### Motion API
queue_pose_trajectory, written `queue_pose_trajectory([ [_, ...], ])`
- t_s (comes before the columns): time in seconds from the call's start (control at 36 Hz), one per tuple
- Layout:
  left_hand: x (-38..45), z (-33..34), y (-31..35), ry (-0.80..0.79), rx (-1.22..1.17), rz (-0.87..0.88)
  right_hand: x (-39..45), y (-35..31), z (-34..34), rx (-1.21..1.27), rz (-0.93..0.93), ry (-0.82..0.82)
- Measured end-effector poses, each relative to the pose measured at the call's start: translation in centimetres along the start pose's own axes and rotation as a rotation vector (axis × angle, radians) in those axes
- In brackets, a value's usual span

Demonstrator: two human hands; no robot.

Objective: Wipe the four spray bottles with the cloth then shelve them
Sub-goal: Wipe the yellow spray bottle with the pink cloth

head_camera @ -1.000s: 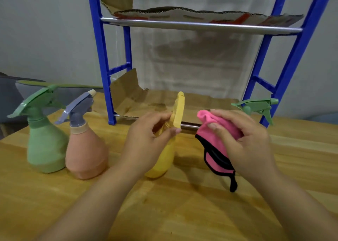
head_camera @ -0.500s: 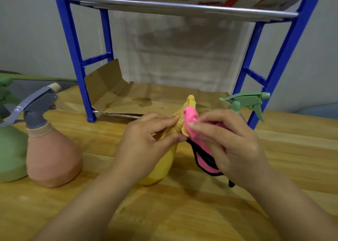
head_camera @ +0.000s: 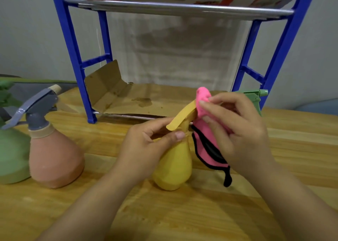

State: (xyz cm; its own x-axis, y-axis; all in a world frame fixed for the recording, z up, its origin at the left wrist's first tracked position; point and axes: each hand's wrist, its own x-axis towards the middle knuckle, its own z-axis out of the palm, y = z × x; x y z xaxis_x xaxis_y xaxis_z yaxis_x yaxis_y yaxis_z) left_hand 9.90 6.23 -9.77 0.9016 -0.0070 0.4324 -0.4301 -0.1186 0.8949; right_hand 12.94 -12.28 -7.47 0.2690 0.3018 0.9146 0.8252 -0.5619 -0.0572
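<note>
A yellow spray bottle [head_camera: 173, 164] stands on the wooden table [head_camera: 182, 213] in the middle. My left hand [head_camera: 146, 145] grips its neck just under the trigger. My right hand [head_camera: 239, 131] holds a pink cloth with black edging [head_camera: 206, 149] pressed against the bottle's spray head. A pink-bodied bottle with a grey trigger [head_camera: 54, 154] stands at the left, beside a green bottle [head_camera: 11, 156] cut off by the frame edge. The green trigger of another bottle [head_camera: 256, 96] shows behind my right hand; its body is hidden.
A blue metal shelf rack [head_camera: 76, 57] stands at the back of the table. Cardboard [head_camera: 128, 98] lines its lower shelf, and more cardboard lies on the upper shelf [head_camera: 173, 6]. A grey wall is behind.
My right hand brought the pink cloth from beside the yellow bottle onto its spray head and slid it upward. The view shifted right, pushing the green bottle to the left edge.
</note>
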Motion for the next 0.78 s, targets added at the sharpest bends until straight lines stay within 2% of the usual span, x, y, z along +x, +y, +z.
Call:
queue_pose_trajectory([
  [0.22, -0.4, -0.7, -0.2, -0.002, -0.074, 0.009, -0.8, 0.0, -0.3, 0.064, 0.346, -0.047],
  [0.36, -0.7, -0.8, 0.1, 0.044, -0.055, 0.008, -0.8, -0.1, -0.4, 0.002, 0.312, -0.051],
  [0.53, -0.9, -0.9, 0.3, 0.057, -0.050, 0.066, -1.1, -0.9, -0.1, -0.023, 0.280, 0.064],
  [0.67, -0.8, -0.6, 0.4, 0.041, -0.077, 0.058, -1.0, -1.8, 1.1, 0.092, 0.244, 0.078],
  [0.78, -0.8, -0.6, 0.3, 0.043, -0.066, 0.041, -1.6, -3.0, 2.3, 0.155, 0.113, 0.028],
])
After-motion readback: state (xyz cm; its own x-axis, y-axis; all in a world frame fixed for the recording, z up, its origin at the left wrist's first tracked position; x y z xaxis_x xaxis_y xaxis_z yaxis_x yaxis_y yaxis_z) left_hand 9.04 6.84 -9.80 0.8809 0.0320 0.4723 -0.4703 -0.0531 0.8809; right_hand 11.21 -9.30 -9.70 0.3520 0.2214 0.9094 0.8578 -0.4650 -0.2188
